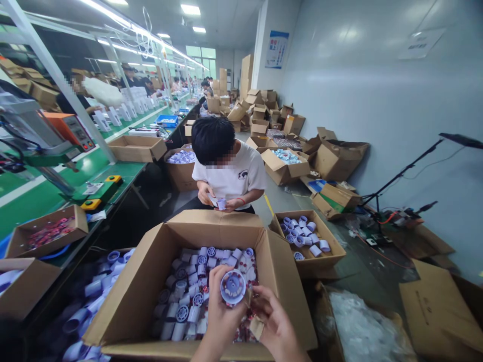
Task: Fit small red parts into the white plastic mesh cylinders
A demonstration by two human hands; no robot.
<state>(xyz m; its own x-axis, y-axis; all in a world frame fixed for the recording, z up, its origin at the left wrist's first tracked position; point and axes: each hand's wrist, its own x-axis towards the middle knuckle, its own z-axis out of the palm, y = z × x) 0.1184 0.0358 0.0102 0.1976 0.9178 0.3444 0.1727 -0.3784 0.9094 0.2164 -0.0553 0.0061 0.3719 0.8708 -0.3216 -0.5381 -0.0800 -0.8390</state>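
Note:
My left hand (222, 311) is closed around a round lavender plastic housing (233, 287), its open end tilted up towards me. Inside the housing a whitish part and small reddish bits show. Close to its right side is my right hand (273, 317), fingers curled in. A small tan piece (257, 327) shows at those fingers; whether it is held or wrapped on a finger I cannot make out. Both hands are over a large open cardboard box (132, 286) filled with lavender housings (182, 314) and small red and white parts.
Across the box a person (230, 171) in a white shirt handles a similar housing. A smaller carton (320, 259) of housings stands right, plastic bags (366, 322) lie lower right. Loose housings (92, 289) are at left, beside a green workbench (128, 171) with a box of red parts (53, 231).

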